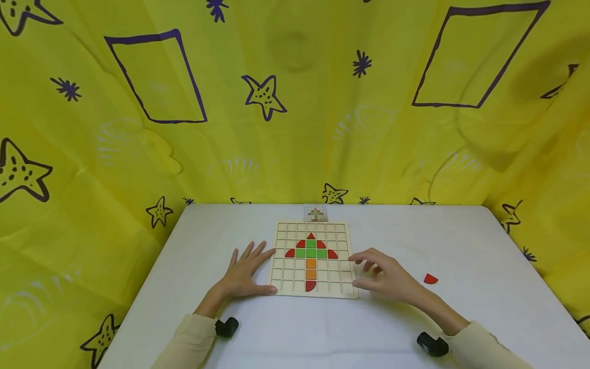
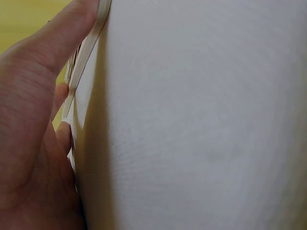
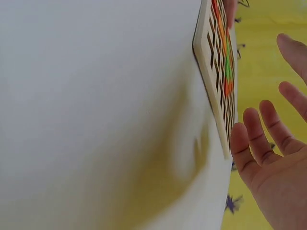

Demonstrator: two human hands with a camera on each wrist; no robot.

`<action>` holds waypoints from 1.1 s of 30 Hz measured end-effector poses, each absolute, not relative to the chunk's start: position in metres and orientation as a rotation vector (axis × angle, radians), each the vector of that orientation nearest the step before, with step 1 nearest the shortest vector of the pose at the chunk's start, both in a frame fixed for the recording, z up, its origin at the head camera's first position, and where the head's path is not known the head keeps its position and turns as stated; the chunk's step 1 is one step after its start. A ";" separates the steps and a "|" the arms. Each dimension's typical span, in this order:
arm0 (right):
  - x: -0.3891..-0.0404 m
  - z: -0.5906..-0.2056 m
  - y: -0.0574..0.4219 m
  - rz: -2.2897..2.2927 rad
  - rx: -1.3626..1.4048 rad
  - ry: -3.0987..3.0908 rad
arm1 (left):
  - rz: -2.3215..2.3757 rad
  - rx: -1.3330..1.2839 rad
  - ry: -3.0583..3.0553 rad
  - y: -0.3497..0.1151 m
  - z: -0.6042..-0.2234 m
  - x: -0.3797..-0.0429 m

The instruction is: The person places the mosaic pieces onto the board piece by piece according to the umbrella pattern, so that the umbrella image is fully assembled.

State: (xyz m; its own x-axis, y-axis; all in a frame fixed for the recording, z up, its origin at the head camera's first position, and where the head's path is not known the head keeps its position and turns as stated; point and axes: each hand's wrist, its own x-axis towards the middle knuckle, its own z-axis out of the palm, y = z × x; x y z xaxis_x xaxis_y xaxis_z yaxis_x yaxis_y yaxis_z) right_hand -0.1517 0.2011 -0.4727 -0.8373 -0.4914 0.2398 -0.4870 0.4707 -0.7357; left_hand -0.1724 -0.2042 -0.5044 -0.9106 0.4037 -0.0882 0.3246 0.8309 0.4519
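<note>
A wooden grid board lies on the table, bearing red, green and orange pieces in an arrow-like or tree-like pattern. The left hand lies at the board's left side with fingers spread; its thumb touches the board's edge. By the right edge hovers the right hand, its fingers loosely bent and apart, with nothing between them. A loose red quarter-round piece lies on the table to the right of that hand.
Behind the board, a small card shows a similar pattern on a grid. The white table meets a yellow patterned curtain at its back and sides. Black devices sit at both wrists.
</note>
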 end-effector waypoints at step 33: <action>-0.123 -0.484 0.360 -1.122 -0.370 2.997 | 0.680 0.604 2.869 -0.206 -0.508 -0.171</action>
